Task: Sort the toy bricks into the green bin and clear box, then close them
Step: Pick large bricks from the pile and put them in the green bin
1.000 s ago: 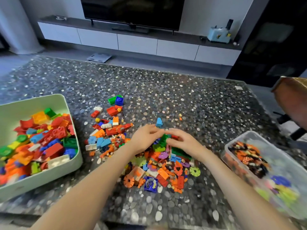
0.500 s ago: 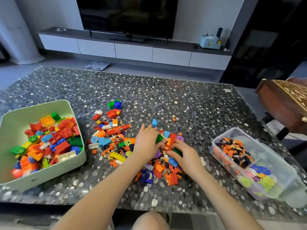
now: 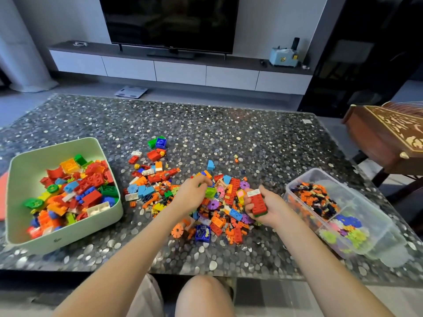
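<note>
Right hand (image 3: pixel 266 208) now lifted, gripping red brick (image 3: pixel 258 203); left hand (image 3: pixel 193 195) pinching pile bricks; green bin (image 3: pixel 109 211) brick-filled.

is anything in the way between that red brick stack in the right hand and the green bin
Yes: the left hand and forearm lie across the direct line from the red brick stack in the right hand to the green bin, above the loose brick pile.

Left hand (image 3: pixel 192 197) curled, palm down; right hand (image 3: pixel 267 208) gripping.
</note>
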